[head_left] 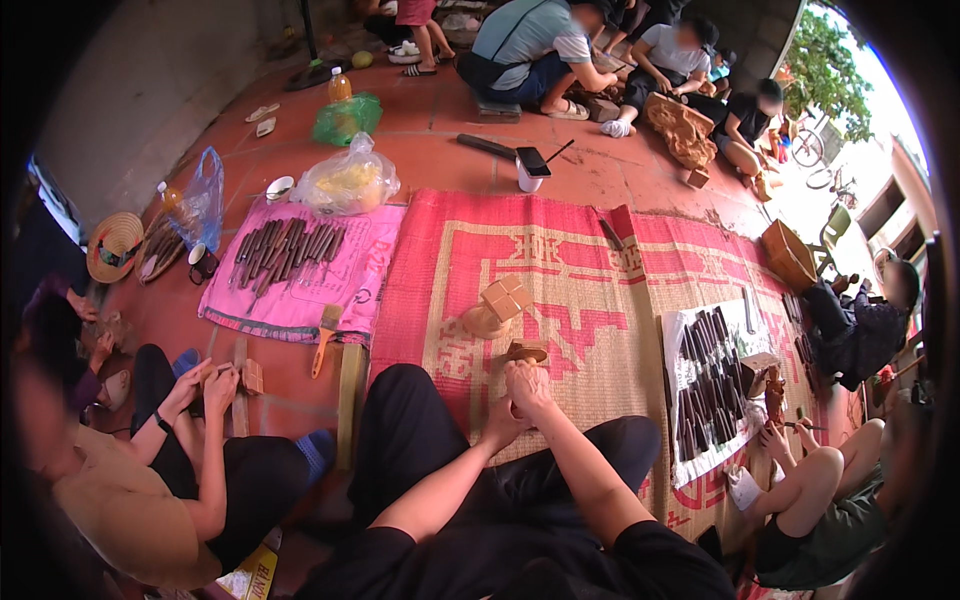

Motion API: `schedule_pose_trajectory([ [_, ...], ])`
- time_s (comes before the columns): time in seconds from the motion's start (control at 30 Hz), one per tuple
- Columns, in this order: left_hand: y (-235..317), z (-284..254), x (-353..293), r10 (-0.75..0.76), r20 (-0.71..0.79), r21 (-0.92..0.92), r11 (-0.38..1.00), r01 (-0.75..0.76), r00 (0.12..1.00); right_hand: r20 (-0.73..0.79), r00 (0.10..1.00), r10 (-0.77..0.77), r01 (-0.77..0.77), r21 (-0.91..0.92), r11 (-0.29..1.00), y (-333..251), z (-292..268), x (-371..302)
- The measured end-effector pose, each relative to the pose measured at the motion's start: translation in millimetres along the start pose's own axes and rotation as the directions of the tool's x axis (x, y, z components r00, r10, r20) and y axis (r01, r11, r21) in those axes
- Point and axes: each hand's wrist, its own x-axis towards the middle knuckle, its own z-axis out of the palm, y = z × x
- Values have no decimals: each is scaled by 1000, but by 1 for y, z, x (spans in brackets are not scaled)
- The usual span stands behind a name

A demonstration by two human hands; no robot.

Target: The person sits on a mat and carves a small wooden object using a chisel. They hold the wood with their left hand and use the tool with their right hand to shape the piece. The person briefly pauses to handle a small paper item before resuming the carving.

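My two hands are together in front of my lap, over the patterned mat. My right hand [529, 388] is closed at the near side of a small brown wooden piece [527, 350]. Just below and to the left, my left hand [503, 424] is closed against the right one; what its fingers grip is hidden. Beyond them, a square wooden block [507, 297] with a cross-shaped groove leans on a round, pale wooden piece [484, 322].
Carving tools [285, 250] lie in rows on a pink cloth at left; more dark-handled tools [710, 370] lie on a white sheet at right. A brush [325, 340] rests near the pink cloth. People sit close on both sides, one handling a carved piece [775, 395].
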Motion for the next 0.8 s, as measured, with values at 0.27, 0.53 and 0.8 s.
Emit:
schedule_pose_trajectory([
  [0.27, -1, -4, -6, 165, -120, -159, 970, -183, 979, 180, 958, -224, 251, -146, 957, -20, -39, -25],
  [0.53, 20, -5, -8, 15, -45, 0, 1000, -15, 999, 47, 999, -27, 30, -58, 998, 1, -23, -3],
  [0.8, 28, -8, -8, 25, -45, -53, 998, -28, 999, 22, 1000, 9, -10, 44, 999, -1, -21, -9],
])
